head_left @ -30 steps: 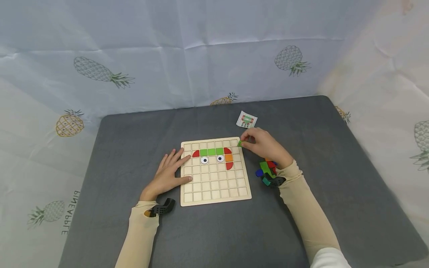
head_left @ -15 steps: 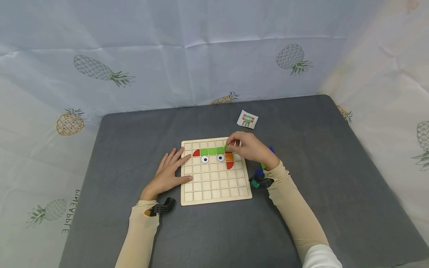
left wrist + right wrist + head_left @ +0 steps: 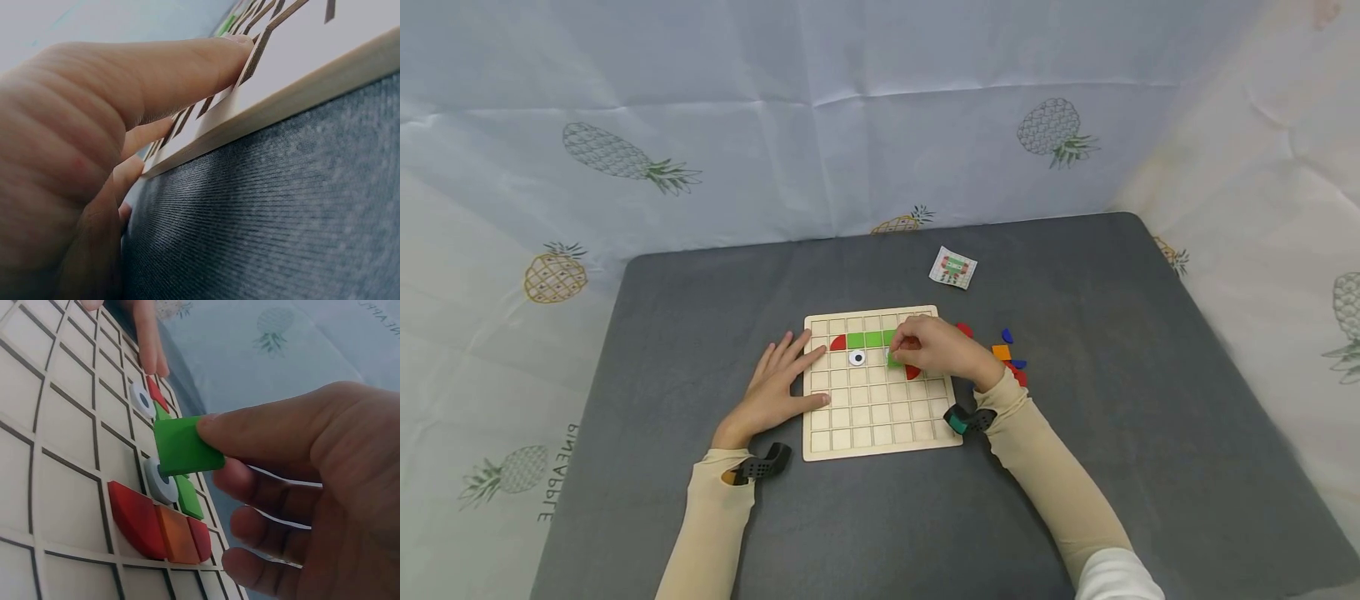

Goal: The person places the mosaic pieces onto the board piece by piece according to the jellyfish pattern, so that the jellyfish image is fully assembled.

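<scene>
A green square tile [image 3: 186,447] is pinched between the thumb and index finger of my right hand [image 3: 942,346], held over the board by the right-hand eye piece [image 3: 159,481]. The wooden grid board [image 3: 880,417] lies flat on the table. On its left edge rests my left hand [image 3: 775,387], fingers spread, thumb on the surface in the left wrist view. Set in the grid are a red quarter-round piece [image 3: 838,342], a row of green squares [image 3: 865,340] and an eye piece [image 3: 857,358]. An orange square [image 3: 178,534] sits between red pieces in the right wrist view, hidden by my hand from above.
Loose pieces lie right of the board, among them an orange square [image 3: 1001,352], a blue piece [image 3: 1007,336] and a red piece [image 3: 963,330], some partly behind my right wrist. A small pattern card [image 3: 953,268] lies beyond the board on the grey table [image 3: 737,283].
My right hand has carried the green square from the board's far right corner leftward and nearer, over the right eye piece. More loose pieces show beside the wrist. My left hand has stayed put.
</scene>
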A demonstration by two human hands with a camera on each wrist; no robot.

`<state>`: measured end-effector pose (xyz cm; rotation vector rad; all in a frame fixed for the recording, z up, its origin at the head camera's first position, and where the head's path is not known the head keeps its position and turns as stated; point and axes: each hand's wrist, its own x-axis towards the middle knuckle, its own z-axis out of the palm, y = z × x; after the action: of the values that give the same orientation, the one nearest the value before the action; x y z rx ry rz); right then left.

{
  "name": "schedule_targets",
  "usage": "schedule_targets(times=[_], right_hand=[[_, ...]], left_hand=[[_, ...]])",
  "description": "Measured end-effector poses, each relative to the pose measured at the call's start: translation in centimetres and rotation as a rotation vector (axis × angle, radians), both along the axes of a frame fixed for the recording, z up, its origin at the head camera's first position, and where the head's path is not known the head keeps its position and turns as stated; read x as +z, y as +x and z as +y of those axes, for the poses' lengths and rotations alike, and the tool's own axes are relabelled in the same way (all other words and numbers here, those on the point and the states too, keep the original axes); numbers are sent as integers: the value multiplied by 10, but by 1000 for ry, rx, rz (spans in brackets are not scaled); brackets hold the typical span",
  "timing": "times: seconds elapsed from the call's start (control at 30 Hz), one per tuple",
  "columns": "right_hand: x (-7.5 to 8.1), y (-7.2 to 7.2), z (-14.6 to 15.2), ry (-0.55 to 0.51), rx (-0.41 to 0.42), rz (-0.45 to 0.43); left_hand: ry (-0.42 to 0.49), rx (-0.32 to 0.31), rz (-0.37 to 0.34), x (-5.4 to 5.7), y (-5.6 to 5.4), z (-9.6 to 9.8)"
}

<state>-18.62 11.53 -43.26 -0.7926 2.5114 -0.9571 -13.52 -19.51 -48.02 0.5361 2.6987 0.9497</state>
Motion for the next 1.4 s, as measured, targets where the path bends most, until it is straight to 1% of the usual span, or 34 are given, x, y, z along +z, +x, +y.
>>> schedule_targets(times=[0.17, 0.47, 0.57, 0.8, 0.9, 0.97, 1.03, 1.17, 1.27, 1.4], right_hand=[[-2, 2, -4, 29, 28, -23], [-7, 3, -8, 69, 50, 13], [-8, 4, -10, 90, 43, 27], [-12, 6, -13, 164, -3, 52], [-13, 7, -14, 178, -6, 68], [-12, 7, -14, 170, -7, 68], [-11, 7, -12, 140, -5, 60], [-4, 6, -2, 35, -19, 8], [4, 5, 9, -18, -54, -16], [12, 3, 29, -30, -133, 9]], left_hand=[[-2, -2, -3, -1, 0, -1], [18, -6, 13, -3, -1, -2], [17, -7, 13, -3, -1, -3], [18, -6, 21, -4, -1, -3], [12, -4, 23, -4, -1, -3], [9, -5, 22, -4, -1, -2], [9, -8, 20, -3, -1, -2], [8, -12, 18, -2, -1, -2], [9, -11, 15, -2, -1, -2], [14, -8, 11, -2, -1, -3]])
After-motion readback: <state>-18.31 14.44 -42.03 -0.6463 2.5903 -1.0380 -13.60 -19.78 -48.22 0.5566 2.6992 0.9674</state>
